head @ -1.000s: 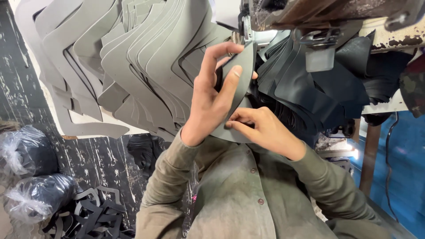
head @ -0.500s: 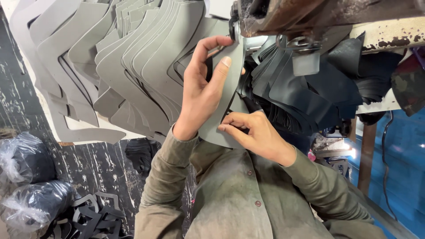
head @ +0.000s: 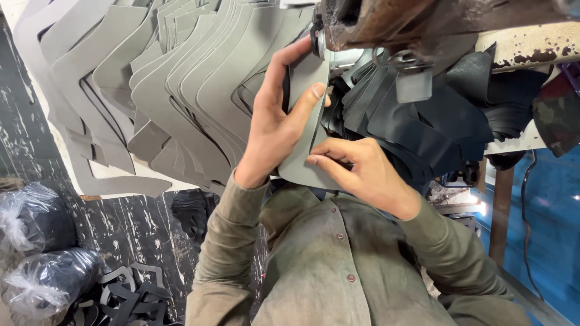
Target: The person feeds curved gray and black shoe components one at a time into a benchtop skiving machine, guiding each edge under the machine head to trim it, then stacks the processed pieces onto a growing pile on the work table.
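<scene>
- Grey cut piece (head: 308,163) (a curved, flat panel of what looks like leather or stiff board) is up at the rusty machine head (head: 411,24), its upper end right under the metal foot (head: 414,81) there.
- Left hand (head: 275,130) wraps that piece from the side: fingers behind it, thumb (head: 305,102) pressed flat on its face, so the grip is closed on the piece.
- Right hand (head: 362,172) pinches the lower edge of the same piece between thumb and fingertips, a narrow grip, also holding it.
- Done, as far as the view shows: one piece is picked out and presented to the machine; I would judge it is at the start of its pass, though whether the foot is already down on it I cannot tell.
- Left to do, by the look of it: a big fan of like grey pieces (head: 151,90) lies on the tabletop (head: 121,175) just beside the left hand.
- Dark pieces (head: 423,127) are heaped behind the right hand; whether they are finished work is unclear.
- Plastic-wrapped bundles (head: 42,247) and black offcuts (head: 127,296) lie on the floor below.
</scene>
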